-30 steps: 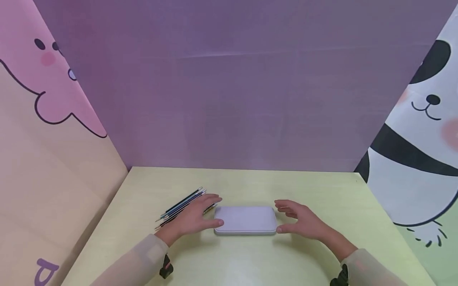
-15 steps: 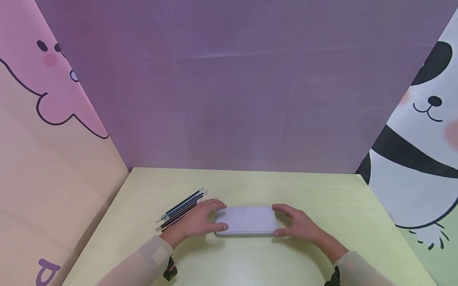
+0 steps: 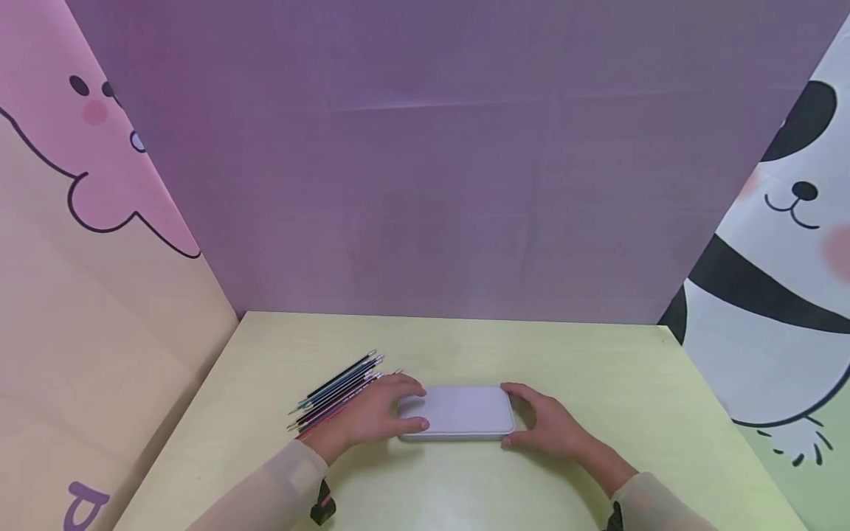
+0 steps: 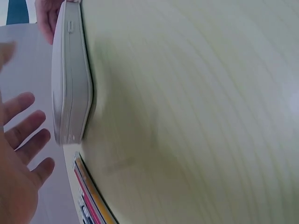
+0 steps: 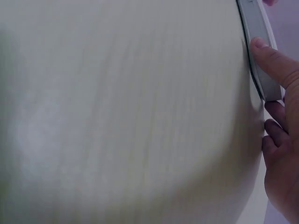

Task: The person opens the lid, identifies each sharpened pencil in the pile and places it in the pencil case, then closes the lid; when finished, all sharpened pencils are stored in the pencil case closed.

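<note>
A flat, pale lavender pencil case (image 3: pixel 465 410) with rounded corners lies closed on the table. My right hand (image 3: pixel 550 425) grips its right end. In the right wrist view the thumb (image 5: pixel 266 55) presses the front side, and the other fingers are partly hidden behind the end. Over the left end hovers my left hand (image 3: pixel 375 411), thumb and fingers spread. The left wrist view shows its fingers (image 4: pixel 28 126) apart from the case (image 4: pixel 74 79). Several pencils (image 3: pixel 339 387) lie in a slanted bundle beside and partly behind the left hand.
The pale wooden table (image 3: pixel 564 354) carries the case and pencils. A purple backdrop (image 3: pixel 425 184) rises behind its far edge. Printed side panels stand at both sides, with a pink figure (image 3: pixel 60 133) at left and a panda (image 3: pixel 777 295) at right.
The right hand has moved left from beside the case and now grips its right end. My left hand has shifted slightly right over the left end, uncovering more pencils.
</note>
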Available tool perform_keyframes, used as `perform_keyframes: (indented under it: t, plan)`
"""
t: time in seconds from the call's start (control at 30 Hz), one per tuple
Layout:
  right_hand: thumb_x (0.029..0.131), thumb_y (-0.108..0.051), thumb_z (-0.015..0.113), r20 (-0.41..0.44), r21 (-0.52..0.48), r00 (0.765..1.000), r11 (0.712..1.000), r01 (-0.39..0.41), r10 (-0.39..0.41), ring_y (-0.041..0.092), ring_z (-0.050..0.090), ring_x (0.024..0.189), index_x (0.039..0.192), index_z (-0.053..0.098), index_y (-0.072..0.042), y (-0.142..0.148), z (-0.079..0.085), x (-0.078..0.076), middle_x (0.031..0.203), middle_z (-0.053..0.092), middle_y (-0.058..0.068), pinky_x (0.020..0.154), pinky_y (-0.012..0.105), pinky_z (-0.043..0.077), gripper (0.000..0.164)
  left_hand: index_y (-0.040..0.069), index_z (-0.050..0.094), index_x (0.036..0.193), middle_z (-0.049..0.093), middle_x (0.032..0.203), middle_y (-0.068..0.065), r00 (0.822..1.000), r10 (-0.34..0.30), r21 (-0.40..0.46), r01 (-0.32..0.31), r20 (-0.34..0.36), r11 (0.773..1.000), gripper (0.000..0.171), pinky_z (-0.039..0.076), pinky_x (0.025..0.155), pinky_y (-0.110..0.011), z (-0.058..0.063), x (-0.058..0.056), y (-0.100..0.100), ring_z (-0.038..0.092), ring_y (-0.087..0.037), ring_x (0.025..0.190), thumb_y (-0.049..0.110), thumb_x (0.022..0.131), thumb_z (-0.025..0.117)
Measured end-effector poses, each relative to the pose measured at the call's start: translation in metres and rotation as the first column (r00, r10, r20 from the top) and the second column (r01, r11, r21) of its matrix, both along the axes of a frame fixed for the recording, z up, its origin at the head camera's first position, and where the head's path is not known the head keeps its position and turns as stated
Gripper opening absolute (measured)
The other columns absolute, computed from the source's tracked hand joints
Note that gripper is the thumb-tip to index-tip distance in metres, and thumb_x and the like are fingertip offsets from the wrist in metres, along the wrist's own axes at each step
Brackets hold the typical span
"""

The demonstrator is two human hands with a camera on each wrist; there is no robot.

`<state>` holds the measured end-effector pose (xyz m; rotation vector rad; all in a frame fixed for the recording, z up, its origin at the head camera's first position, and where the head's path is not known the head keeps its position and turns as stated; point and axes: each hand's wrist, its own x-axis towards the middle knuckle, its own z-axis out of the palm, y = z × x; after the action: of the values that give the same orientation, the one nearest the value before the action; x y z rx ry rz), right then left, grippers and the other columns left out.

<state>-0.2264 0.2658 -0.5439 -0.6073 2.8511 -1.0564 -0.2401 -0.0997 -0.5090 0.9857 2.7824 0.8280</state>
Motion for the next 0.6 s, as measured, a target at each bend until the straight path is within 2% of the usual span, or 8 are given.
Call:
perform_keyframes:
  t: [0.3,0.4,0.6]
  plan:
    - [0.073,-0.047,0.091,0.040,-0.027,0.999,0.999,0.031,-0.030,0.039,0.054,0.135,0.146,0.053,-0.009,-0.002,0.006,-0.002,0.143,0.061,0.013,0.113,0.060,0.038,0.090,0.025,0.075,0.121,0.067,0.128,0.008,0.990,-0.065,-0.040,0.061,-0.123,0.997,0.038,0.045,0.108,-0.037,-0.007,-0.004,0.018,0.058,-0.013,0.124,0.046,0.089,0.075]
    - [0.076,-0.044,0.090,0.055,-0.070,0.998,0.997,0.029,-0.025,0.040,0.057,0.132,0.145,0.053,-0.003,-0.003,0.010,-0.002,0.140,0.062,0.017,0.111,0.060,0.041,0.088,0.024,0.076,0.119,0.067,0.126,0.008,0.986,-0.085,-0.038,0.080,-0.145,0.996,0.036,0.046,0.106,-0.035,-0.006,-0.006,0.023,0.059,-0.013,0.122,0.045,0.089,0.076]
    - [0.081,-0.034,0.088,0.134,-0.211,0.991,0.976,0.043,-0.014,0.038,0.059,0.128,0.142,0.054,0.000,-0.006,0.017,-0.002,0.138,0.063,0.018,0.109,0.057,0.044,0.078,0.024,0.075,0.119,0.067,0.126,0.008,0.983,-0.100,-0.049,0.094,-0.152,0.994,0.035,0.047,0.105,-0.034,-0.002,-0.009,0.031,0.060,-0.013,0.120,0.043,0.090,0.076]
